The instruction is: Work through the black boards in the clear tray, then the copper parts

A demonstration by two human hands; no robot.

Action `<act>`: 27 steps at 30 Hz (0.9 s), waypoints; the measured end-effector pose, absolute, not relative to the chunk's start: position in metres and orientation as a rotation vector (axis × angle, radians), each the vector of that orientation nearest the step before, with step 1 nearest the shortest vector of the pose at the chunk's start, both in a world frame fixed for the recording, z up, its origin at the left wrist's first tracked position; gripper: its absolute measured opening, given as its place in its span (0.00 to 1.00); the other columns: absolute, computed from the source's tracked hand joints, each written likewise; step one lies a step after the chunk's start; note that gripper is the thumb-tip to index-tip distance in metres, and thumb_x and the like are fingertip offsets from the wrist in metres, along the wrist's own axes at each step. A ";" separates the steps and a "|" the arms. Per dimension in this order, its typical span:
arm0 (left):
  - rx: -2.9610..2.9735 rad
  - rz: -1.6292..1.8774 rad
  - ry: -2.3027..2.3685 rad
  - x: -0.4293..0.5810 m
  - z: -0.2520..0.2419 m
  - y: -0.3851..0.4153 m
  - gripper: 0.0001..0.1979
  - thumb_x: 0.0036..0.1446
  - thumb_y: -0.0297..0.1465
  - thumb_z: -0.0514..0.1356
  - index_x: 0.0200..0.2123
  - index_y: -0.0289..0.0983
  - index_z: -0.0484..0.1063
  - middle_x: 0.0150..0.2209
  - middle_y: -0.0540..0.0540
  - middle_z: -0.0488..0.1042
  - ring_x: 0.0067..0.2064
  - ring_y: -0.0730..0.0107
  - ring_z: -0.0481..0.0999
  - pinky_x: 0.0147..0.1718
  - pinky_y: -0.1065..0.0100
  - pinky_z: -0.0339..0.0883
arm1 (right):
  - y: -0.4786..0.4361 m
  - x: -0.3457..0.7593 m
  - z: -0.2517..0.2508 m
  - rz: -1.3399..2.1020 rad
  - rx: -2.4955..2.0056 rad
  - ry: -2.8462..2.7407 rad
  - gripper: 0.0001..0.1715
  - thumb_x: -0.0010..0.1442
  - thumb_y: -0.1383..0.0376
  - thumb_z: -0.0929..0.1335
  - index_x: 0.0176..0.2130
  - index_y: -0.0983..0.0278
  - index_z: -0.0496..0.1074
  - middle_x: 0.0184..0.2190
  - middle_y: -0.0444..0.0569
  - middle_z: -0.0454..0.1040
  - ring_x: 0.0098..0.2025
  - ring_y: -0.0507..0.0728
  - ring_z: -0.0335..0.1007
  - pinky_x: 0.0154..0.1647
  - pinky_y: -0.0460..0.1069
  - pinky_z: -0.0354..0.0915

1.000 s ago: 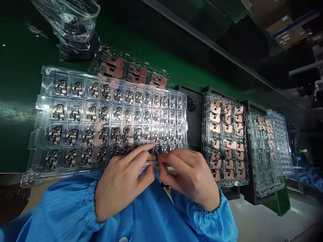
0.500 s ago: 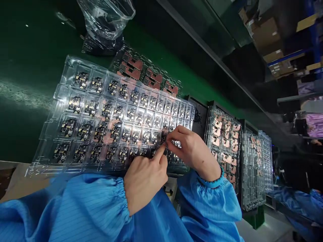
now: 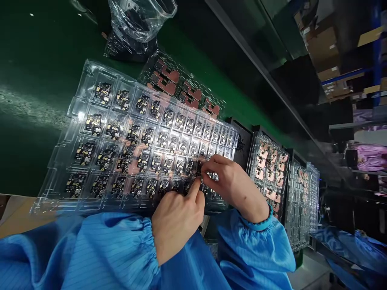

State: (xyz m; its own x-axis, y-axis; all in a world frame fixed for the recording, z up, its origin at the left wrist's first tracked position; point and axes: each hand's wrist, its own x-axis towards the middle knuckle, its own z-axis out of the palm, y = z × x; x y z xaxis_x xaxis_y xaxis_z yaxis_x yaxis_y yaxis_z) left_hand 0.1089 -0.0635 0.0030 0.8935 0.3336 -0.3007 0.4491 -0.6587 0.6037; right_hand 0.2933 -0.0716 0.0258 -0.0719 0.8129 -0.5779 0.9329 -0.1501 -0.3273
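Observation:
A clear plastic tray (image 3: 65, 139) lies in front of me, its pockets holding rows of small black circuit boards (image 3: 85, 153). Over the tray's right part, my left hand (image 3: 179, 219) has its index finger stretched out, the tip down at a board pocket. The other fingers curl under, and its thumb is hidden. Right beside that fingertip, my right hand (image 3: 225, 175) is closed in a pinch, thumb and index finger together. Whatever sits between them is too small and covered to make out. Both hands partly hide the boards beneath.
Behind the tray lies another clear tray with copper-coloured boards (image 3: 165, 82). A clear plastic bag (image 3: 137, 24) stands at the back. To the right are a dark tray with small black parts (image 3: 240, 143) and more board trays (image 3: 270, 161). A blue-sleeved person (image 3: 356, 249) is at far right.
The camera view has shifted slightly, so the trays and bag appear a little farther right. Both hands stay at the same pocket area, with the right hand still pinching.

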 end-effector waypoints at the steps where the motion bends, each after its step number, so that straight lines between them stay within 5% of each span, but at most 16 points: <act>1: 2.337 -0.234 0.551 0.109 0.004 -0.062 0.13 0.60 0.22 0.55 0.43 0.34 0.77 0.68 0.37 0.65 0.23 0.63 0.78 0.20 0.59 0.72 | -0.071 0.293 0.025 -1.019 2.007 1.924 0.07 0.67 0.72 0.68 0.36 0.66 0.75 0.36 0.50 0.72 0.36 0.55 0.71 0.38 0.50 0.64; 16: 2.318 -0.216 0.556 0.109 0.001 -0.062 0.14 0.58 0.21 0.53 0.41 0.32 0.77 0.65 0.33 0.68 0.22 0.63 0.78 0.20 0.60 0.72 | -0.064 0.282 0.021 -0.919 2.005 1.827 0.07 0.64 0.74 0.68 0.33 0.65 0.70 0.32 0.46 0.67 0.29 0.52 0.61 0.31 0.49 0.55; 22: 2.336 -0.210 0.581 0.109 0.005 -0.060 0.12 0.60 0.22 0.54 0.41 0.33 0.76 0.65 0.35 0.69 0.24 0.61 0.79 0.22 0.59 0.73 | -0.071 0.284 0.021 -0.936 2.169 1.811 0.07 0.60 0.75 0.69 0.32 0.64 0.71 0.33 0.46 0.70 0.32 0.54 0.67 0.32 0.48 0.58; 27: 2.124 -0.179 0.591 0.099 0.009 -0.053 0.10 0.65 0.27 0.53 0.41 0.37 0.74 0.67 0.41 0.67 0.38 0.53 0.84 0.37 0.51 0.79 | -0.096 0.290 0.039 -1.011 2.485 1.966 0.05 0.64 0.72 0.68 0.38 0.64 0.74 0.35 0.48 0.72 0.35 0.54 0.70 0.37 0.49 0.65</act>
State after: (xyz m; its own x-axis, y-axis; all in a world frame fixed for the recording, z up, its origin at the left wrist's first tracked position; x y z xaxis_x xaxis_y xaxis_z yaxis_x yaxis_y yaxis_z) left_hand 0.0990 -0.0533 0.0089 0.8755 0.3449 -0.3385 0.4749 -0.4843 0.7348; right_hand 0.2897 -0.0961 0.0392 0.1239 0.9314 -0.3423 0.8199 -0.2904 -0.4933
